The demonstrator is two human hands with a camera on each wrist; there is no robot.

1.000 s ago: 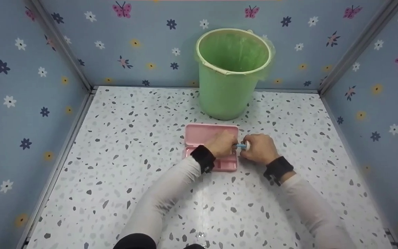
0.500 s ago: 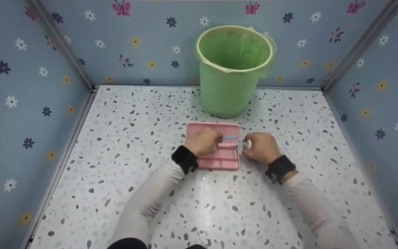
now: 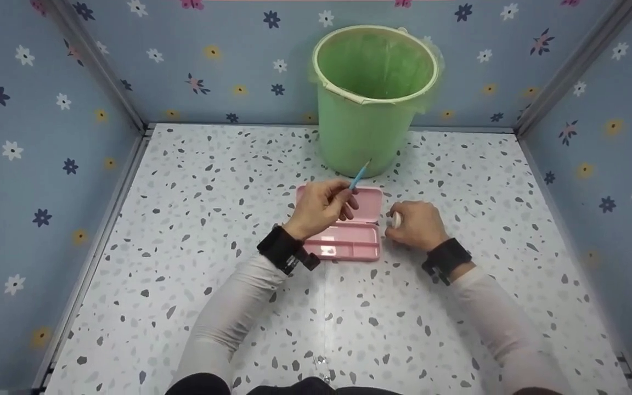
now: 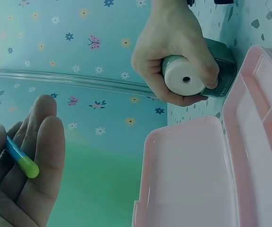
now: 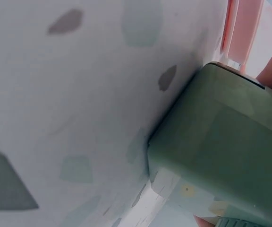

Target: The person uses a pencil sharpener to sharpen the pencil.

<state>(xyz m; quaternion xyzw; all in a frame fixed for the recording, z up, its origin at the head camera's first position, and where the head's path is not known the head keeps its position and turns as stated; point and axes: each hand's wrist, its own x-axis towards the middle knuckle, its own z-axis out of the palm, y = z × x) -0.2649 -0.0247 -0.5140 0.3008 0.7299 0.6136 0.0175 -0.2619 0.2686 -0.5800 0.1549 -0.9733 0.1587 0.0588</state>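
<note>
My left hand (image 3: 319, 211) pinches a blue pencil (image 3: 360, 175) above the open pink pencil case (image 3: 370, 202). The pencil's sharpened tip points up and away, toward the bin; its yellow-green rounded end (image 4: 29, 168) shows in the left wrist view against my fingers. To the right of the case, my right hand (image 3: 419, 224) grips a green pencil sharpener (image 5: 221, 127) that stands on the table. Its round white face (image 4: 175, 82), with a dark hole in the middle, points toward the case. Most of the sharpener is covered by my hand in the head view.
A green bin (image 3: 360, 131) with a thin liner stands behind the case, against the back wall. Flower-patterned panels (image 3: 212, 71) enclose the speckled white table (image 3: 212, 181) at the back and both sides. The case's lower tray has several compartments.
My left hand has drawn the pencil leftward, away from the sharpener, then raised it and turned its tip upward. My right hand has kept its grip on the sharpener in place.
</note>
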